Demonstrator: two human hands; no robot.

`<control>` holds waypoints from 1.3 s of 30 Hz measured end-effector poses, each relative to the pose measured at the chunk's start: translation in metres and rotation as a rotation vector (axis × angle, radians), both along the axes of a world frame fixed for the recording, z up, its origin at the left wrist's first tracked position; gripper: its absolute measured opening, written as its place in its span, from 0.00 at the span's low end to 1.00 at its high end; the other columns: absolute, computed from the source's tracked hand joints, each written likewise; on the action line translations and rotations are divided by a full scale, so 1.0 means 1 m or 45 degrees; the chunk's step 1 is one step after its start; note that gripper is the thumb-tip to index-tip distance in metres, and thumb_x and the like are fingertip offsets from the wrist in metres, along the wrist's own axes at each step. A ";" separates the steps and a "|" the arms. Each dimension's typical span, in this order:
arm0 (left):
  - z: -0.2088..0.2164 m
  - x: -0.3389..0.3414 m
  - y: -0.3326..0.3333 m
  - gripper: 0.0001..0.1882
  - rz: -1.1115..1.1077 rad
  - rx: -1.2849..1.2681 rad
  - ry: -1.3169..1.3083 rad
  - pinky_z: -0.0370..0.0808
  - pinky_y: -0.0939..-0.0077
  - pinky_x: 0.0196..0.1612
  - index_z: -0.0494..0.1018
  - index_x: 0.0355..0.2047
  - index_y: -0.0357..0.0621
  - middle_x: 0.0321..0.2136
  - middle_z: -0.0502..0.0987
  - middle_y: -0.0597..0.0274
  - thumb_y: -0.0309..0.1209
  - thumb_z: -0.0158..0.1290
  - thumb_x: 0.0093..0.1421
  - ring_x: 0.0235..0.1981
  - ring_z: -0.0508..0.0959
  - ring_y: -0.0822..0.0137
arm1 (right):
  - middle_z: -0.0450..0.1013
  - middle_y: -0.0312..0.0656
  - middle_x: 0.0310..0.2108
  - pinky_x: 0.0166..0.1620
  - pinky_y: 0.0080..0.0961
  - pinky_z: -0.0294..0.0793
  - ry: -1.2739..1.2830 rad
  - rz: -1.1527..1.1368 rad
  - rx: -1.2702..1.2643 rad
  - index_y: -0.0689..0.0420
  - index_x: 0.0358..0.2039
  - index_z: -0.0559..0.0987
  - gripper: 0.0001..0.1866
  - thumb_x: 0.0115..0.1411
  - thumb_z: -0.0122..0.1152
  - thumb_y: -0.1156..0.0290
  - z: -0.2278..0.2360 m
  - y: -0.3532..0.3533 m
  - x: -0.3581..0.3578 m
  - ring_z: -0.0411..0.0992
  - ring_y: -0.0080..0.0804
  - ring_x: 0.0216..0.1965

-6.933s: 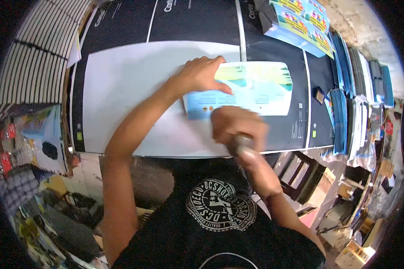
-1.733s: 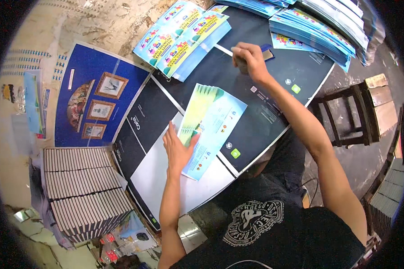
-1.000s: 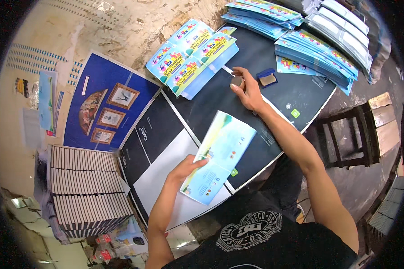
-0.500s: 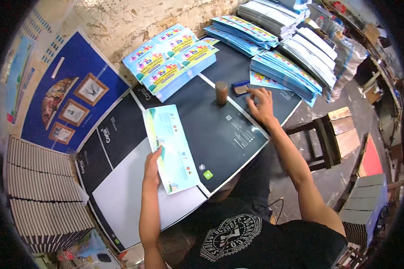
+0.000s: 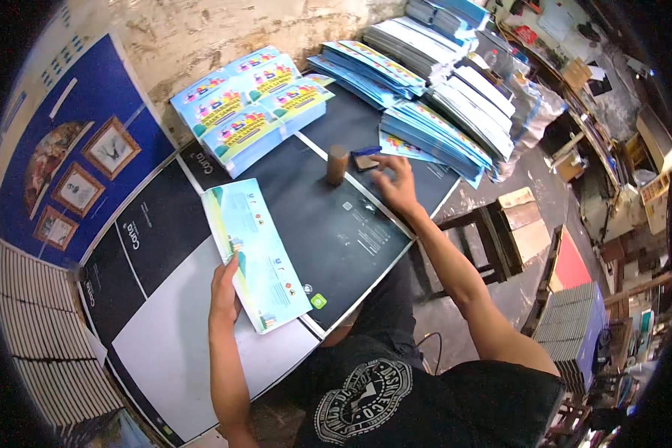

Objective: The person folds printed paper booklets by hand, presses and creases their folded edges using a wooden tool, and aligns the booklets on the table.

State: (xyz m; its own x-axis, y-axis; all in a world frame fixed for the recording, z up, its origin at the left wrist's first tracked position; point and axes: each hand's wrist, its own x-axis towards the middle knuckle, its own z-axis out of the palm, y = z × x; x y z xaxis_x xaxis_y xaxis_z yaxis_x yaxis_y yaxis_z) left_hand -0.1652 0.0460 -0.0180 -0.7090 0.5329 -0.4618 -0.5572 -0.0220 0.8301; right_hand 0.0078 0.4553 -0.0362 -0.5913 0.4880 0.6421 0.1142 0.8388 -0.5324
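A long light-blue printed sheet [image 5: 265, 261] lies slantwise over the dark table and a white sheet. My left hand [image 5: 224, 287] grips it by its left edge, with the thumb on top. Over to the right, my right hand [image 5: 397, 185] reaches across the table, holding nothing, its fingers apart and partly bent. Its fingertips are at a small blue-rimmed pad [image 5: 366, 160] with a brownish face; whether they press on it is hard to tell. Just left of the pad a brown cylinder [image 5: 336, 166] stands upright.
Stacks of colourful printed covers [image 5: 250, 112] stand against the wall. Bundles of blue-edged sheets [image 5: 434, 138] fill the table's far right. A large white sheet [image 5: 179, 328] lies at the near left. A wooden stool [image 5: 519, 224] stands right of the table; stacked books [image 5: 41, 321] rise at left.
The whole view has shifted, so things appear farther left. My right hand stays by the pad, with its fingertips slightly nearer to it. My left hand keeps hold of the printed sheet.
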 end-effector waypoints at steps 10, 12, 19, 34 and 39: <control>-0.007 -0.004 -0.008 0.30 -0.082 0.124 0.009 0.77 0.67 0.55 0.67 0.59 0.24 0.52 0.77 0.47 0.40 0.55 0.69 0.52 0.80 0.60 | 0.74 0.43 0.55 0.50 0.34 0.71 0.883 1.045 -2.040 0.52 0.52 0.74 0.18 0.62 0.64 0.70 0.090 -0.091 0.020 0.70 0.30 0.46; -0.007 -0.004 -0.005 0.29 -0.086 0.121 0.020 0.77 0.67 0.55 0.67 0.59 0.25 0.51 0.78 0.48 0.40 0.55 0.70 0.52 0.80 0.60 | 0.73 0.38 0.45 0.46 0.28 0.69 0.814 0.962 -1.968 0.51 0.49 0.72 0.20 0.58 0.66 0.78 0.098 -0.098 0.010 0.71 0.26 0.42; -0.027 -0.010 -0.007 0.26 -0.060 0.052 0.127 0.75 0.72 0.54 0.73 0.58 0.34 0.49 0.79 0.56 0.42 0.55 0.69 0.50 0.79 0.67 | 0.74 0.35 0.33 0.38 0.19 0.69 0.702 0.957 -1.520 0.57 0.38 0.75 0.12 0.59 0.65 0.87 0.121 -0.136 -0.038 0.71 0.20 0.32; -0.003 -0.001 -0.024 0.25 0.179 0.288 0.295 0.79 0.76 0.44 0.76 0.52 0.33 0.41 0.82 0.58 0.46 0.52 0.71 0.41 0.82 0.72 | 0.78 0.48 0.40 0.41 0.29 0.81 -0.108 0.632 -1.484 0.67 0.47 0.77 0.31 0.70 0.58 0.45 0.025 -0.206 -0.114 0.78 0.30 0.38; -0.003 0.012 -0.010 0.27 0.131 0.225 0.322 0.79 0.76 0.45 0.74 0.55 0.32 0.43 0.81 0.57 0.47 0.49 0.73 0.41 0.82 0.71 | 0.79 0.47 0.43 0.41 0.25 0.77 -0.429 0.766 -1.256 0.71 0.56 0.72 0.32 0.70 0.59 0.50 0.013 -0.214 -0.119 0.77 0.28 0.39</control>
